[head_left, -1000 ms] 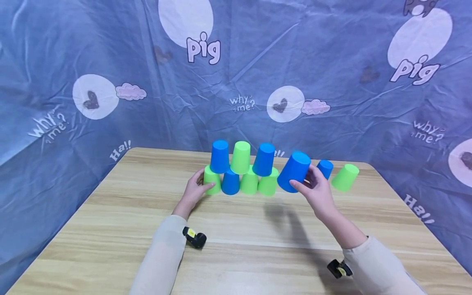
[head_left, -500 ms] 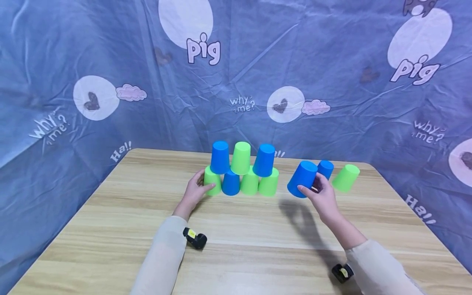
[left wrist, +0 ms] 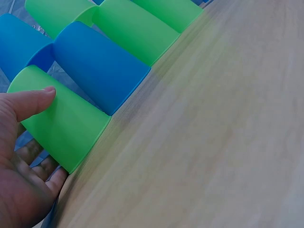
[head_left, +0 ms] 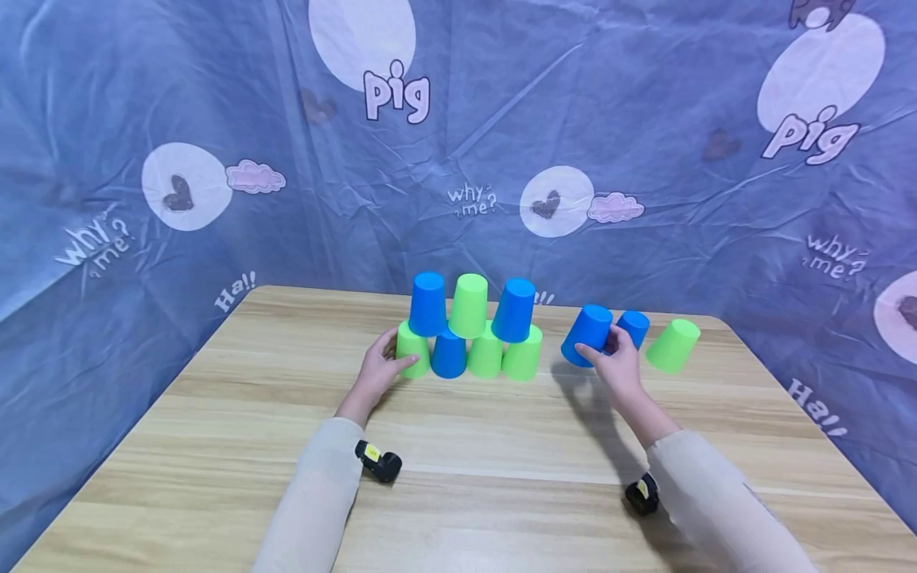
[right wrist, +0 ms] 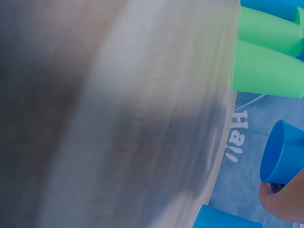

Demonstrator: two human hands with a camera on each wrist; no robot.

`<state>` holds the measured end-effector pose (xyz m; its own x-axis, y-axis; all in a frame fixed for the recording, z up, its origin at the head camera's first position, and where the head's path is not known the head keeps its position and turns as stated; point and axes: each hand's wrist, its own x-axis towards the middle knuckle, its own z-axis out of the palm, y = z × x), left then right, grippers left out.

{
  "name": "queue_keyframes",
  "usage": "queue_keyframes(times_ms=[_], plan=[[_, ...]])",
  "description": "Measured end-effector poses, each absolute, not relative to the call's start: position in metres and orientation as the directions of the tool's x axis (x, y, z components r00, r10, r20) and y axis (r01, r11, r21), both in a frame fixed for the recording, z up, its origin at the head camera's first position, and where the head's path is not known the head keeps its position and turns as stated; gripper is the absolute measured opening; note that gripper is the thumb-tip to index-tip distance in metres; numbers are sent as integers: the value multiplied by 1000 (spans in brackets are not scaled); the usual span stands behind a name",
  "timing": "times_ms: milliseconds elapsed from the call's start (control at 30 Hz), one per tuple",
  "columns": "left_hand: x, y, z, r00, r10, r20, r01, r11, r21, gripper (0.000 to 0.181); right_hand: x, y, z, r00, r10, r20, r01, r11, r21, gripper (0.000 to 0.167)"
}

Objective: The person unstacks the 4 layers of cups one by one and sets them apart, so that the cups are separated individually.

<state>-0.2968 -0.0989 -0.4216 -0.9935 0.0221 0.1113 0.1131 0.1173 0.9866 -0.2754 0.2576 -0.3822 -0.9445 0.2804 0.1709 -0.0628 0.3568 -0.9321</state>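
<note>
The left hand (head_left: 376,370) has its thumb across the front of the end green cup (head_left: 413,342), its other fingers curled behind; just right of them stand three lower cups (head_left: 484,356), with three upper cups (head_left: 469,306) bridging above. Then a gap leaves sideways room before the right hand (head_left: 618,366), whose thumb and fingers pinch the held blue cup (head_left: 587,330). Near those fingertips sits a rear blue cup (head_left: 634,325), further right an outer green cup (head_left: 673,346), the wooden table's (head_left: 458,446) edge beyond. The held blue cup is smooth, mouth down, rim off the wood; its lean may be partly lens distortion.
</note>
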Motion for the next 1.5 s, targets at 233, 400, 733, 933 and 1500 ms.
queue_keyframes(times_ms=[233, 400, 733, 933, 1500], plan=[[-298, -100, -422, -994, 27, 108, 111, 126, 986, 61, -301, 259, -393, -939, 298, 170, -45, 383, -923, 77], [-297, -100, -423, -995, 22, 100, 102, 132, 986, 61, -303, 248, -385, -932, 330, 148, -3, 403, -915, 71], [-297, -99, -423, -994, 22, 111, 113, 119, 986, 61, -311, 238, -381, -926, 367, 89, 76, 412, -908, 67], [-298, -99, -423, -994, 26, 110, 112, 120, 986, 60, -317, 240, -387, -928, 368, 53, 116, 421, -900, 67], [-299, -99, -425, -993, 25, 118, 120, 112, 986, 60, -324, 243, -399, -942, 333, 45, 128, 477, -869, 66]])
